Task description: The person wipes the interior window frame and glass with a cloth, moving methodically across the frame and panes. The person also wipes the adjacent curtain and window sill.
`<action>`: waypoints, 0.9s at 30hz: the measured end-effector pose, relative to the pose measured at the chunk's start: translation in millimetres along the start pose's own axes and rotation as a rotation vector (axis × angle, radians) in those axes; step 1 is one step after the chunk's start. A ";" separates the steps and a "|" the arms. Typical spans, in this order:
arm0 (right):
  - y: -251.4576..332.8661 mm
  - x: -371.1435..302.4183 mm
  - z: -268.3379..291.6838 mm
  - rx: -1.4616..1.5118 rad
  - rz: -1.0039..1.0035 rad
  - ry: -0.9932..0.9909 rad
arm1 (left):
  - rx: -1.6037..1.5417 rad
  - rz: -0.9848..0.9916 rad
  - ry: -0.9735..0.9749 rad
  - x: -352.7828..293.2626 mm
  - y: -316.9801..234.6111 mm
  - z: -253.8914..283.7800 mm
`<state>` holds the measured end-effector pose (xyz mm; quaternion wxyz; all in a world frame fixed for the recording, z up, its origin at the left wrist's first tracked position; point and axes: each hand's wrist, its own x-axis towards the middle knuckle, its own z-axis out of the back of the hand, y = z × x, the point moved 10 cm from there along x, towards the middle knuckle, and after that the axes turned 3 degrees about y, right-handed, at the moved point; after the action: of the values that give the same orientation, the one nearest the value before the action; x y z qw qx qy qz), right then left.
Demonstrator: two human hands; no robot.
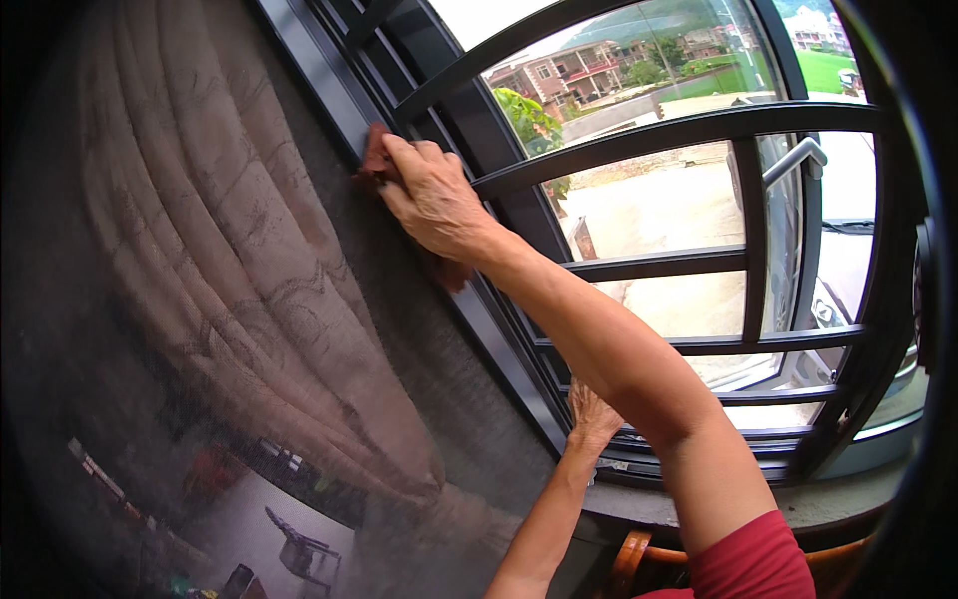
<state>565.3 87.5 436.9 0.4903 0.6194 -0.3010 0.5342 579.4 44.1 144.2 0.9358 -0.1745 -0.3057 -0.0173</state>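
My right hand (429,195) is closed around a reddish-brown cloth (375,160) and presses it against the dark metal window frame (489,334) on its left upright. A loose end of the cloth hangs below the wrist, along the frame. Lower down, my left hand (593,411) rests by the bottom of the window, close to the dark bars. My right forearm crosses in front of it and hides most of its fingers, so its grip cannot be made out.
Dark window bars (659,262) cross the opening, and a hinged pane with a pale handle (795,160) stands outside. A beige curtain (230,230) hangs at the left. Below is a sill (828,494) and a wooden chair (631,559). A white car (843,270) is outdoors.
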 end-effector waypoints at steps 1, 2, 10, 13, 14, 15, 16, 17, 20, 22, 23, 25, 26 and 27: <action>-2.3 -11.4 -6.8 0.055 -0.009 0.065 | 0.065 0.025 0.009 0.0 4.8 2.3; -8.5 -21.8 -14.8 0.074 -0.039 0.159 | 0.134 0.050 0.022 -0.1 9.2 4.5; -59.7 -115.4 -34.6 0.467 -0.409 0.665 | 0.374 0.124 0.108 -1.4 35.1 -20.9; -60.0 -95.0 -31.4 0.502 -0.416 0.620 | 0.337 0.132 0.147 1.0 31.8 -21.5; -56.2 -79.4 -32.3 0.543 -0.377 0.574 | 0.357 0.121 0.146 0.6 31.7 -22.1; -52.1 -63.5 -32.5 0.583 -0.338 0.527 | 0.331 0.109 0.154 1.3 30.8 -23.3; -43.4 -48.3 -30.2 0.602 -0.302 0.453 | 0.306 0.115 0.160 -1.4 34.6 -22.5; -35.1 -31.9 -22.2 0.610 -0.265 0.373 | 0.277 0.108 0.167 -1.1 33.8 -22.7; -32.4 -13.3 -19.5 0.619 -0.221 0.219 | 0.114 0.182 0.227 -3.4 36.5 -26.4; -36.8 -22.4 -25.0 0.574 -0.206 0.226 | 0.126 0.151 0.233 -6.9 37.5 -27.9; -37.9 -36.6 -28.1 0.588 -0.202 0.247 | 0.170 0.121 0.212 -8.8 39.0 -28.5; -48.5 -66.5 -37.0 0.606 -0.248 0.305 | 0.277 0.062 0.158 -12.9 41.7 -29.7; -51.1 -80.2 -38.0 0.619 -0.270 0.366 | 0.334 0.022 0.127 -11.8 37.5 -29.8; -53.5 -93.6 -38.6 0.632 -0.293 0.427 | 0.309 0.037 0.093 -11.2 38.0 -28.1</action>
<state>575.9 127.4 330.0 0.3980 0.6511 0.0780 0.6415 591.5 69.4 104.6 0.9648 -0.0333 -0.2579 0.0390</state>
